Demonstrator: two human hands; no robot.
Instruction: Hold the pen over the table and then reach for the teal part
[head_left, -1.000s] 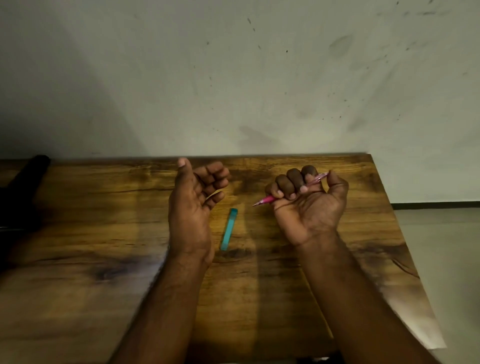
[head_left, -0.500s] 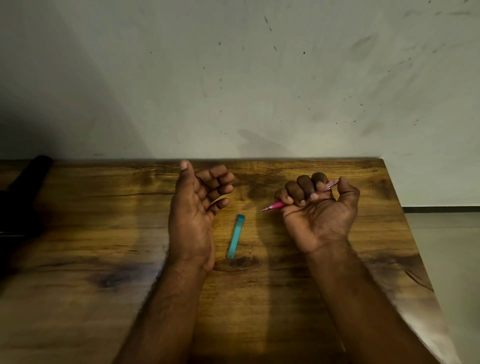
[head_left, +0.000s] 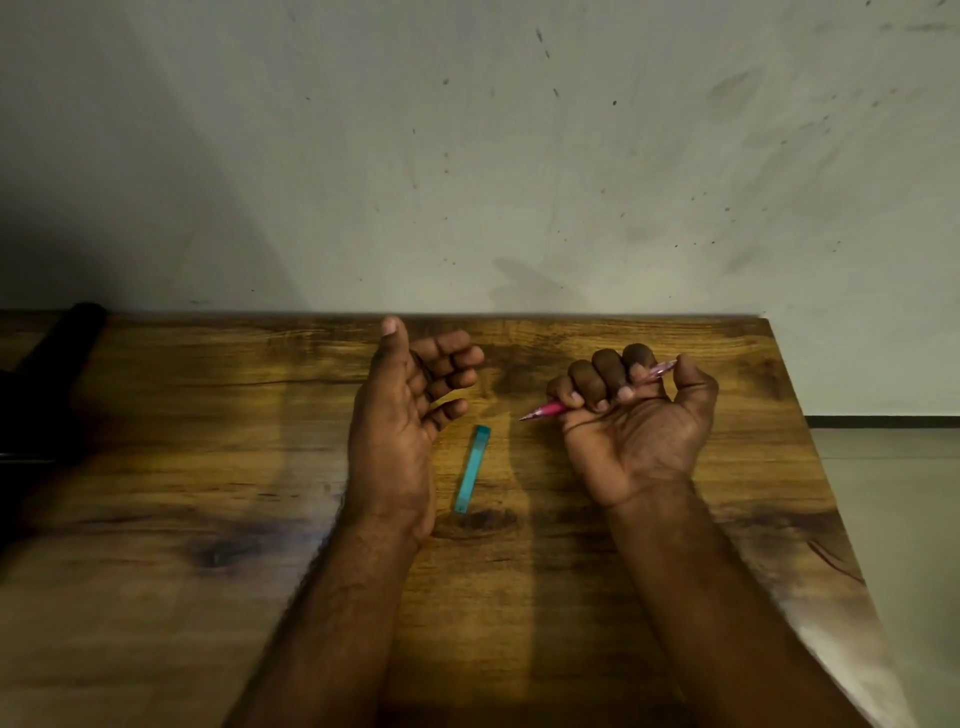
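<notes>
My right hand is turned palm up over the wooden table, its fingers curled round a pink pen whose tip points left. My left hand is held on edge with the thumb straight and the fingers loosely curled, holding nothing. Between the two hands a small teal flat case lies on the table, close to the left hand's heel and untouched.
A dark object lies at the table's far left. The table's back edge meets a scuffed grey wall. Its right edge drops to a pale floor.
Both hands keep their poses. The view has shifted slightly, so hands and case sit a little further right and lower in the picture.
</notes>
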